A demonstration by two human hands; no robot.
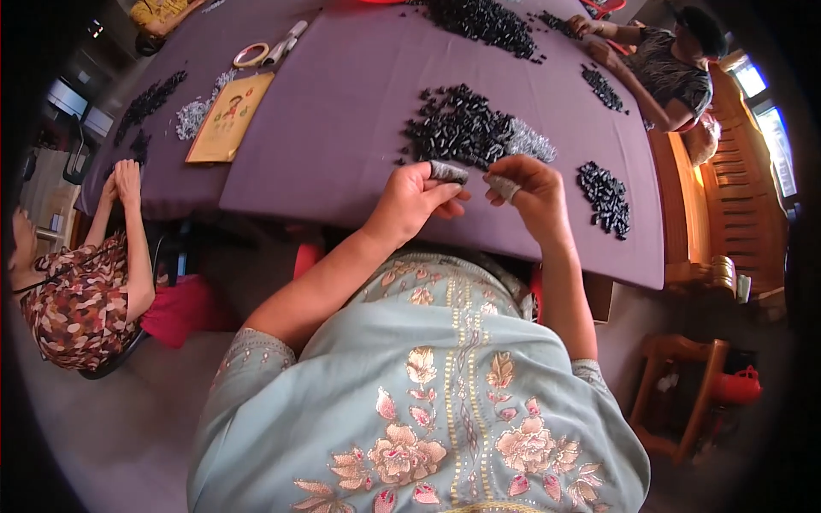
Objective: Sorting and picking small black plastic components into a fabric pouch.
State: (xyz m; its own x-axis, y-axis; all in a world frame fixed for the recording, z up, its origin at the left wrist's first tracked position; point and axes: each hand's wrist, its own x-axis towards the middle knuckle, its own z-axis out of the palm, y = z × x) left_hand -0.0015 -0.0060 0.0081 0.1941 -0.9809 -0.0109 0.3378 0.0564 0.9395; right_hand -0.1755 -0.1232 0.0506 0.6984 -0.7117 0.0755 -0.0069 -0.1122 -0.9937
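Both hands are raised over the table's near edge, a short gap between their fingertips. My left hand (409, 202) is closed in a pinch, a grey wrap (449, 173) around one fingertip. My right hand (537, 193) pinches too, with a lighter grey wrap (503, 187) on a finger. Whatever the fingers hold is too small to make out. Just beyond them lies a heap of small black pieces (457, 124). A pile of small clear or silvery pieces (528, 141) adjoins it on the right. Another heap of black pieces (605, 200) sits right of my right hand.
A purple cloth (325, 128) covers the table. An orange-yellow booklet (229, 118), a tape roll (251, 56) and marker-like tubes (286, 43) lie to the left. Other people sit at left (81, 295) and far right (676, 73). A wooden bench (735, 145) stands at right.
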